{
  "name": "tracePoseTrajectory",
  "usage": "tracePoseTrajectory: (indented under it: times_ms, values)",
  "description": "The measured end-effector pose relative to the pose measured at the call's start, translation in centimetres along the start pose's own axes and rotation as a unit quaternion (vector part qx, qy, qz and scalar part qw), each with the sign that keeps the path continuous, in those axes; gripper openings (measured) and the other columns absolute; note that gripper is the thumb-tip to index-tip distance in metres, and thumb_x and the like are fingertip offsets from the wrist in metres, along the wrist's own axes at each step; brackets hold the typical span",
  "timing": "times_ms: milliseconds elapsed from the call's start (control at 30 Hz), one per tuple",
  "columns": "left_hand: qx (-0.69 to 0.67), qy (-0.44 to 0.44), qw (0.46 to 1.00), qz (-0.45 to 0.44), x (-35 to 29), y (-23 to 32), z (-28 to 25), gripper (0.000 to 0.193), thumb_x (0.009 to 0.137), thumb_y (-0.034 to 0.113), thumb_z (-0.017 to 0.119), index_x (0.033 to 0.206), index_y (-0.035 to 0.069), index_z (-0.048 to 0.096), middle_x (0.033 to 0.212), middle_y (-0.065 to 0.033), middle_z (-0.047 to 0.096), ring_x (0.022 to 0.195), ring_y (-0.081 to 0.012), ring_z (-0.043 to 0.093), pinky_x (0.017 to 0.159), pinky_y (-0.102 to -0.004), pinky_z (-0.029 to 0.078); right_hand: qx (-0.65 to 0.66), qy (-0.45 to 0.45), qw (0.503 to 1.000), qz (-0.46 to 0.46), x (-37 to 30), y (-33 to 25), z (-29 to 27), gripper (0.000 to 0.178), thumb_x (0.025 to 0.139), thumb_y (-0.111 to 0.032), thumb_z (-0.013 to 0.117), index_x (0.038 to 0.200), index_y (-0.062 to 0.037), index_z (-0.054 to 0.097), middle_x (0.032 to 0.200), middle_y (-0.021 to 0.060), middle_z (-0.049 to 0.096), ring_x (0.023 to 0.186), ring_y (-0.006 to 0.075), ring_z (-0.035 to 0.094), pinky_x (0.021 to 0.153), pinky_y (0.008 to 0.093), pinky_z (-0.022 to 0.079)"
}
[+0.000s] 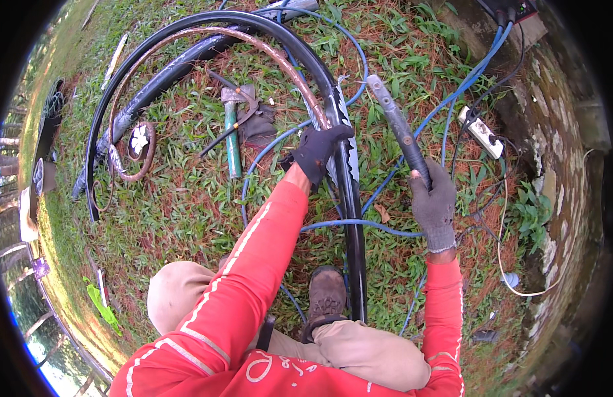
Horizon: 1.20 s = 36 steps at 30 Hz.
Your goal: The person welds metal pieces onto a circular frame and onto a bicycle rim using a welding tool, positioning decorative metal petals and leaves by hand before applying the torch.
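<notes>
My left hand (314, 153), in a black glove, is closed round the end of a bent copper-coloured cable (270, 49), against a thick black cable (349, 198). Torn silvery sheathing (352, 155) shows along the black cable there; the fingers hide the exact join. In a grey glove, my right hand (433, 206) grips a dark metal bar (397, 122) by its black-wrapped lower end. The bar's flat upper part has holes and points up and left, apart from the black cable. A blue cable (366, 223) runs across to the right wrist.
A green-handled hammer (233, 142) lies on the grass by a dark cloth (259, 126) and a curved tool. Right of my right hand are a white power strip (482, 133) and a stone wall (551, 132). My boot (327, 294) stands beside the black cable.
</notes>
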<state>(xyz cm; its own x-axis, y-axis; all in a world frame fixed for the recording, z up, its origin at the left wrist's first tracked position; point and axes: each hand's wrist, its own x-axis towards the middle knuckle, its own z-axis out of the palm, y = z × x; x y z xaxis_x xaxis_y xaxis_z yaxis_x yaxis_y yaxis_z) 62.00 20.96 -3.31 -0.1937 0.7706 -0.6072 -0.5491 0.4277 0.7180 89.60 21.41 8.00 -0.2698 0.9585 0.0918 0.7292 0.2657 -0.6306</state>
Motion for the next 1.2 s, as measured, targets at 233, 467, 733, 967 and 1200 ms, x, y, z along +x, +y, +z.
tracePoseTrajectory:
  times_ms: [233, 467, 733, 967, 1200]
  values:
    - [-0.008, 0.003, 1.0, 0.0, 0.3, -0.3, 0.2, 0.032, 0.083, 0.033, 0.093, 0.095, 0.004, 0.084, 0.086, -0.0043, 0.074, 0.068, -0.0164, 0.065, 0.065, -0.0371, 0.052, -0.118, 0.066, 0.984, -0.112, -1.7, -0.9, 1.2, 0.04, 0.103, -0.021, 0.08, 0.138, -0.004, 0.072, 0.117, 0.0208, 0.073, 0.096, 0.0432, 0.078, 0.076, 0.0507, 0.064]
    - [-0.001, 0.005, 1.0, -0.009, 0.5, -0.2, -0.1, 0.031, 0.083, 0.031, 0.093, 0.094, 0.004, 0.083, 0.087, -0.0054, 0.075, 0.067, -0.0173, 0.066, 0.064, -0.0367, 0.053, -0.182, 0.079, 0.973, -0.116, -1.6, -1.5, 1.7, 0.041, 0.102, -0.024, 0.081, 0.138, -0.0064, 0.072, 0.119, 0.0192, 0.075, 0.095, 0.0417, 0.08, 0.075, 0.0495, 0.066]
    - [0.012, 0.01, 1.0, -0.007, 0.6, -0.1, -0.2, 0.032, 0.084, 0.032, 0.094, 0.094, 0.004, 0.082, 0.083, -0.0046, 0.073, 0.066, -0.017, 0.065, 0.062, -0.0369, 0.053, -0.192, 0.087, 0.966, -0.152, -1.5, -1.2, 2.3, 0.045, 0.101, -0.023, 0.081, 0.141, -0.0061, 0.07, 0.116, 0.017, 0.076, 0.088, 0.0386, 0.08, 0.068, 0.0474, 0.065]
    - [-0.01, 0.011, 1.0, -0.022, 0.5, -0.2, 0.0, 0.03, 0.084, 0.031, 0.094, 0.092, 0.005, 0.082, 0.083, -0.0039, 0.072, 0.066, -0.0166, 0.064, 0.062, -0.0361, 0.053, -0.188, 0.099, 0.965, -0.152, -1.2, -1.0, 2.4, 0.045, 0.101, -0.024, 0.082, 0.141, -0.0064, 0.07, 0.117, 0.0165, 0.076, 0.089, 0.0383, 0.08, 0.068, 0.0469, 0.065]
    - [-0.014, -0.003, 1.0, -0.011, 0.4, -0.1, 0.0, 0.03, 0.084, 0.03, 0.094, 0.095, 0.005, 0.081, 0.083, -0.004, 0.073, 0.066, -0.017, 0.067, 0.062, -0.0367, 0.055, -0.178, 0.086, 0.969, -0.149, -1.1, -1.1, 2.4, 0.045, 0.1, -0.023, 0.082, 0.14, -0.0059, 0.071, 0.117, 0.0162, 0.076, 0.088, 0.0372, 0.08, 0.068, 0.0456, 0.065]
